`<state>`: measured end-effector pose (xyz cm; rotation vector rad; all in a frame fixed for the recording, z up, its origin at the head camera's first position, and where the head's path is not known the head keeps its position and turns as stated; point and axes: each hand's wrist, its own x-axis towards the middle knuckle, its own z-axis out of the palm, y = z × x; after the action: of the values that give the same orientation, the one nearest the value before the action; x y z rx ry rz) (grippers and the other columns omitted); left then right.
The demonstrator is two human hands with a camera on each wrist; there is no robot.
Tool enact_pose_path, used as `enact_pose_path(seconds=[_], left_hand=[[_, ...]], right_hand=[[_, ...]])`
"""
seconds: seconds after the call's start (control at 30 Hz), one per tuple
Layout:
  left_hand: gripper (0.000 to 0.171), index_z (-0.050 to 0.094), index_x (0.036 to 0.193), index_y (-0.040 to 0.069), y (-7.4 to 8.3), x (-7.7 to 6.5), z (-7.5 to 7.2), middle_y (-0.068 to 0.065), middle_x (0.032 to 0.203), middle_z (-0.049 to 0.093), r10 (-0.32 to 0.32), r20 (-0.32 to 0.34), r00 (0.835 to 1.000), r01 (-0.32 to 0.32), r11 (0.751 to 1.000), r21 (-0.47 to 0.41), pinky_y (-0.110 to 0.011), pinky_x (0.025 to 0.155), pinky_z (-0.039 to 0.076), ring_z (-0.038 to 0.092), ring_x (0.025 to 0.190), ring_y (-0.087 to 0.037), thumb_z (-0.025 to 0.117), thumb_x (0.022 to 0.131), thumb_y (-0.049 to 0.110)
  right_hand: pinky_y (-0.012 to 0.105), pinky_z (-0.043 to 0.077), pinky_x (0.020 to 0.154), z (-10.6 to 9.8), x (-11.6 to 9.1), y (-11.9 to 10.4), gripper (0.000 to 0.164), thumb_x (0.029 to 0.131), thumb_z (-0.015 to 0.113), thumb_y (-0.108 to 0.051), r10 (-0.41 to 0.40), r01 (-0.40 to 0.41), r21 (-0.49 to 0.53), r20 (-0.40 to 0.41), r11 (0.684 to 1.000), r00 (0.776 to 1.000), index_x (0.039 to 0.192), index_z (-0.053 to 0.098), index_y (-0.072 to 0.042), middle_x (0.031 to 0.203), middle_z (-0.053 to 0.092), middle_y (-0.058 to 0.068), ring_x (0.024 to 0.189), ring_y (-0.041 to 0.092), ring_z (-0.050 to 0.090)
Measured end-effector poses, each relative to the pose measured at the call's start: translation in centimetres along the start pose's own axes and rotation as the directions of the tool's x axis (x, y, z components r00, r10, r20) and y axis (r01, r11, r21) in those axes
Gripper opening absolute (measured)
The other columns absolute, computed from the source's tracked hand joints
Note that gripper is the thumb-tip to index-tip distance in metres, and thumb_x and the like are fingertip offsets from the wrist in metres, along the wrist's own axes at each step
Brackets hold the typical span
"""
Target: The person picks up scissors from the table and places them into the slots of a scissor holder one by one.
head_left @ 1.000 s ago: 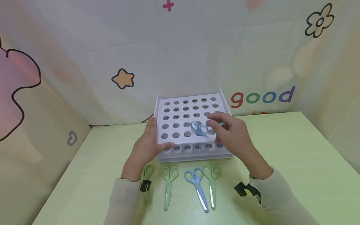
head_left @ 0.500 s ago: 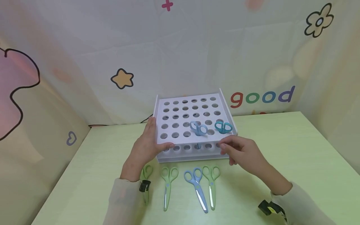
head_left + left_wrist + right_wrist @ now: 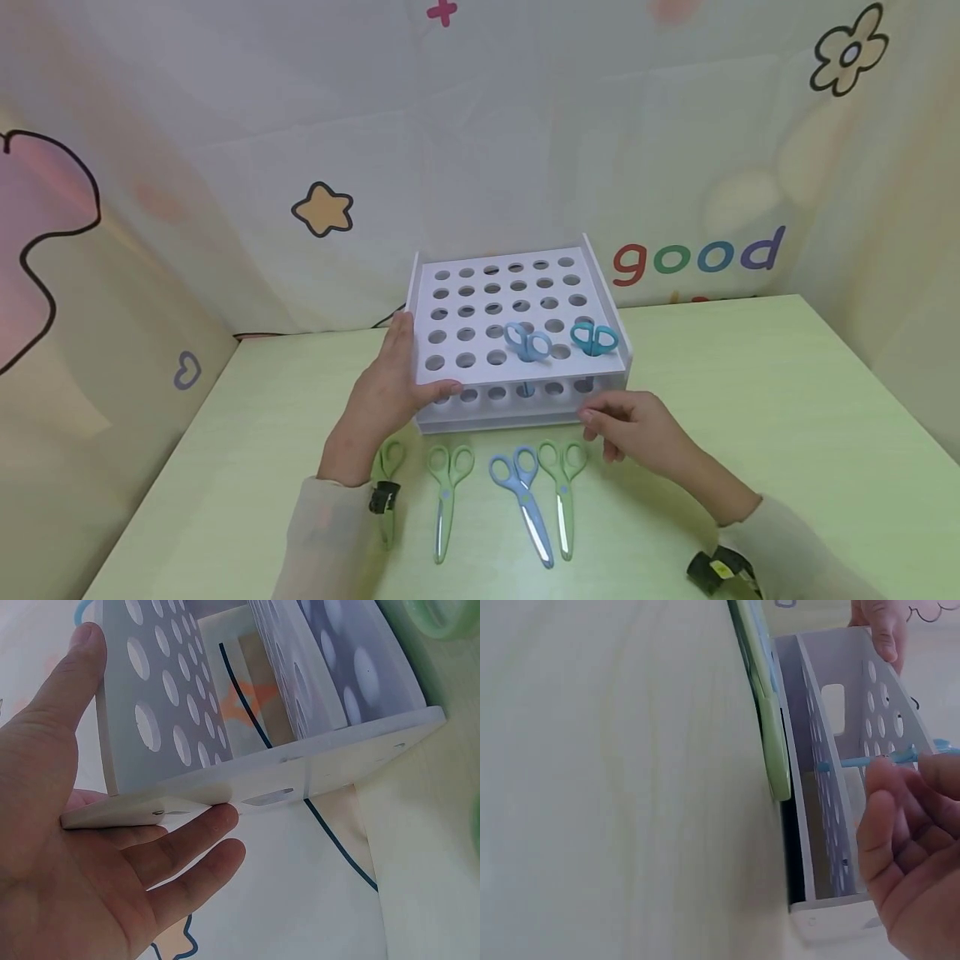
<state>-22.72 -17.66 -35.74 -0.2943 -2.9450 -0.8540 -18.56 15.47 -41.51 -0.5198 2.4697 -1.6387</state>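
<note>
A white rack (image 3: 483, 333) with rows of round holes stands at the back of the table. My left hand (image 3: 378, 400) grips its left side, thumb on the front edge of the top plate and fingers along the side panel (image 3: 255, 776). Light blue scissors (image 3: 527, 342) and teal scissors (image 3: 594, 340) hang in holes, handles up. My right hand (image 3: 630, 425) hovers by the rack's lower front right corner, fingers loosely curled around nothing. Blue scissors (image 3: 525, 504) and green scissors (image 3: 565, 496) lie just left of it on the table.
More green scissors (image 3: 445, 500) lie before the rack. Another green pair (image 3: 392, 458) is partly hidden by the left wrist. A printed cloth (image 3: 480, 150) rises behind the pale green table (image 3: 750, 400).
My right hand has withdrawn from the rack's top, toward me and down to the front corner, uncovering the teal scissors. My left hand has kept its grip on the rack.
</note>
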Motion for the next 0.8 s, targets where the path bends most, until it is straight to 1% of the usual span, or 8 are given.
enact_pose_path(seconds=[0.13, 0.23, 0.33, 0.43, 0.6, 0.73, 0.8], left_hand=[[0.125, 0.001, 0.163, 0.011, 0.1, 0.0, -0.1, -0.006, 0.167, 0.011, 0.0, 0.0, 1.0, 0.0, 1.0, 0.001, -0.042, 0.083, 0.047, 0.051, 0.11, -0.029, 0.085, 0.078, 0.049], [0.125, 0.002, 0.162, 0.01, 0.1, 0.0, -0.1, -0.006, 0.167, 0.011, 0.001, -0.003, 1.0, -0.001, 1.0, 0.0, -0.042, 0.084, 0.047, 0.051, 0.111, -0.029, 0.085, 0.078, 0.049], [0.125, 0.002, 0.162, 0.01, 0.1, 0.0, -0.1, -0.006, 0.167, 0.011, 0.003, -0.008, 1.0, -0.003, 1.0, 0.0, -0.042, 0.083, 0.047, 0.051, 0.112, -0.029, 0.085, 0.078, 0.049], [0.125, 0.002, 0.162, 0.011, 0.1, 0.1, -0.1, -0.005, 0.167, 0.012, 0.001, -0.01, 1.0, -0.001, 1.0, -0.003, -0.042, 0.083, 0.047, 0.051, 0.111, -0.029, 0.085, 0.078, 0.049], [0.126, 0.001, 0.163, 0.01, 0.1, 0.1, -0.1, -0.006, 0.168, 0.007, 0.0, -0.004, 1.0, 0.0, 1.0, -0.007, -0.044, 0.088, 0.047, 0.049, 0.117, -0.03, 0.085, 0.078, 0.05], [0.127, 0.001, 0.163, 0.009, 0.1, 0.1, 0.0, -0.007, 0.169, 0.005, -0.002, -0.001, 1.0, 0.002, 1.0, -0.007, -0.044, 0.091, 0.046, 0.046, 0.122, -0.031, 0.086, 0.077, 0.049], [0.126, 0.001, 0.163, 0.009, 0.0, 0.0, 0.0, -0.007, 0.169, 0.005, 0.0, -0.003, 1.0, 0.0, 1.0, -0.004, -0.044, 0.09, 0.046, 0.046, 0.122, -0.031, 0.086, 0.078, 0.048]], right_hand=[[0.029, 0.05, 0.055, 0.2, 0.2, 0.9, 0.016, 0.099, 0.065, -0.01, 0.023, -0.023, -0.047, 0.003, 0.999, 1.0, 0.104, 0.07, 0.005, 0.079, 0.065, 0.008, 0.06, 0.021, 0.058], [0.028, 0.049, 0.056, 0.2, 0.4, 1.5, 0.014, 0.098, 0.066, -0.01, 0.048, -0.046, -0.126, 0.012, 0.991, 0.999, 0.105, 0.072, 0.001, 0.076, 0.063, 0.004, 0.062, 0.019, 0.057], [0.028, 0.048, 0.056, 0.3, 0.5, 1.9, 0.016, 0.097, 0.068, -0.012, 0.063, -0.054, -0.204, 0.034, 0.978, 0.997, 0.108, 0.073, -0.001, 0.074, 0.06, 0.002, 0.063, 0.017, 0.057], [0.029, 0.048, 0.058, 0.3, 0.6, 2.1, 0.021, 0.095, 0.071, -0.013, 0.049, -0.028, -0.263, 0.074, 0.964, 0.996, 0.113, 0.071, -0.002, 0.075, 0.06, -0.001, 0.065, 0.016, 0.056], [0.029, 0.045, 0.065, 0.2, 0.5, 2.5, 0.034, 0.089, 0.079, -0.019, 0.001, 0.049, -0.334, 0.15, 0.941, 0.989, 0.119, 0.068, -0.005, 0.079, 0.057, -0.006, 0.074, 0.014, 0.053], [0.029, 0.044, 0.065, 0.3, 0.4, 2.6, 0.046, 0.085, 0.083, -0.024, 0.011, 0.066, -0.357, 0.21, 0.932, 0.978, 0.124, 0.065, -0.007, 0.077, 0.054, -0.006, 0.073, 0.014, 0.051], [0.029, 0.044, 0.065, 0.5, 0.3, 2.6, 0.049, 0.084, 0.084, -0.023, 0.015, 0.073, -0.364, 0.232, 0.928, 0.973, 0.126, 0.064, -0.008, 0.076, 0.054, -0.006, 0.072, 0.013, 0.051]])
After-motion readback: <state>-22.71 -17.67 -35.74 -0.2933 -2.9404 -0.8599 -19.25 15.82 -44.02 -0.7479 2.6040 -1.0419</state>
